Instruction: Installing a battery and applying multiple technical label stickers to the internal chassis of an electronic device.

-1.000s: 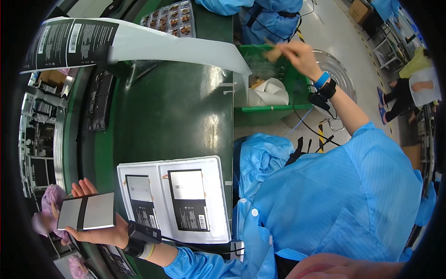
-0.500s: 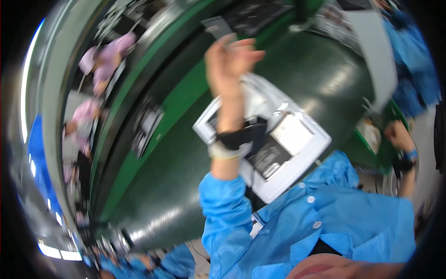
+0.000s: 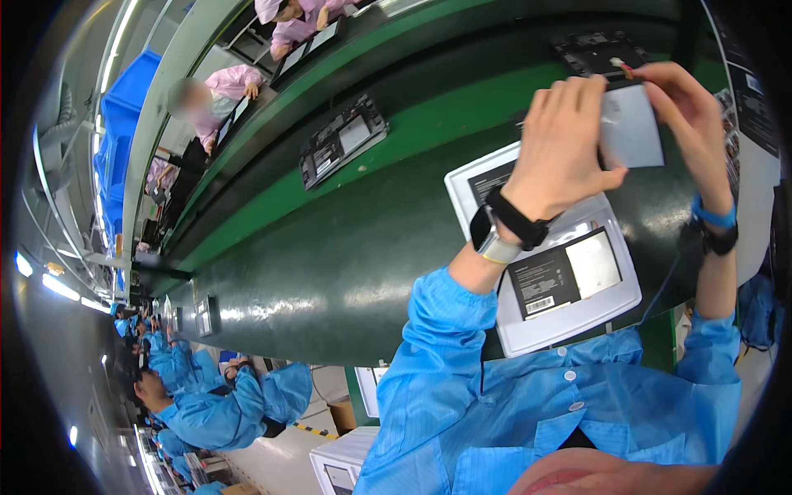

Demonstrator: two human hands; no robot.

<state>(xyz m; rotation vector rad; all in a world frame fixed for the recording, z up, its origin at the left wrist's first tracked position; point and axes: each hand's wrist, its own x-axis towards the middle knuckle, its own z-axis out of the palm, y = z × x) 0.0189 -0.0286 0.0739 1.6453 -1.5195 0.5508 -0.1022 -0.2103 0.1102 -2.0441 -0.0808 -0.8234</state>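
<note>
A flat grey battery pack (image 3: pixel 634 128) is held up between my two hands, past the far right side of a white plastic tray (image 3: pixel 569 332). My left hand (image 3: pixel 561 140), back towards me, grips its left side, the fingers partly hidden behind it. Thumb and fingers of my right hand (image 3: pixel 691 111) close on its upper right edge. A short red lead with a white connector (image 3: pixel 623 66) sticks out near the right fingertips. In the tray lie battery packs with black labels, one (image 3: pixel 544 280) beside a white-silver panel (image 3: pixel 594 264).
On the green work line lies an opened device housing (image 3: pixel 345 142), left of the tray; another dark housing (image 3: pixel 590 51) lies beyond my hands. White cartons (image 3: pixel 342 458) stand below the bench edge. Co-workers in blue (image 3: pixel 223 404) sit at lower left, others in pink across the line.
My left hand, earlier stretched over the tray with a flat grey piece at its fingertips, is now at the battery pack. My right hand has come up from the far right to join it. The view has turned.
</note>
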